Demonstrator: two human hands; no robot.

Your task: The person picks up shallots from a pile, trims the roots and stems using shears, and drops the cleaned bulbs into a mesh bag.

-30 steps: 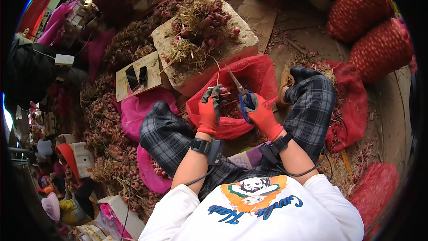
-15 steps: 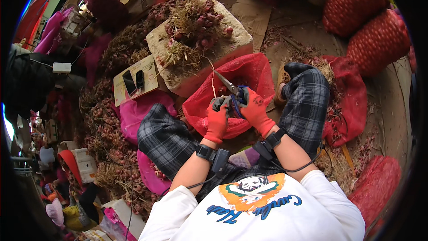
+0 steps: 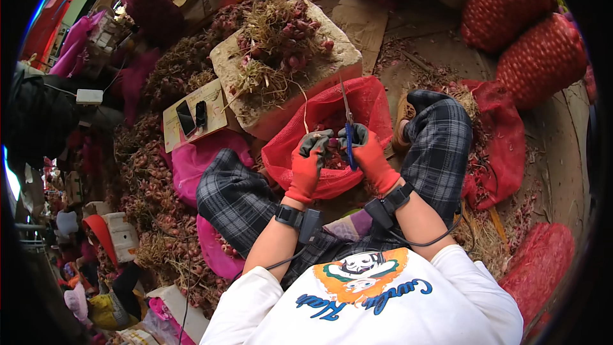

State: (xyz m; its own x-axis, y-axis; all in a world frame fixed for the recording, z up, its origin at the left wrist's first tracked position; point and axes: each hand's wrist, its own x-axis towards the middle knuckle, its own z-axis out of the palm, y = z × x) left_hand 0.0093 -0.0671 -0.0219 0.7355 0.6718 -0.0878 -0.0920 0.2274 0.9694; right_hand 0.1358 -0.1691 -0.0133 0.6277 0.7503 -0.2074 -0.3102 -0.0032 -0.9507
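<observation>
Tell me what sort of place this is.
Probably a shallot sorting spot at a market or farm shed: full red mesh sacks, heaps of loose shallots on the ground, and a block piled with untrimmed bunches.

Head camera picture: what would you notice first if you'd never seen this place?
Two hands in red gloves at the centre: the right hand grips blue-handled scissors, and the left hand pinches something small, over an open red mesh bag. Behind it, a pale block carries shallots.

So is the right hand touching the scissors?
Touching. The head view shows the right hand wrapped around the blue handles of the scissors, blades pointing up.
</observation>
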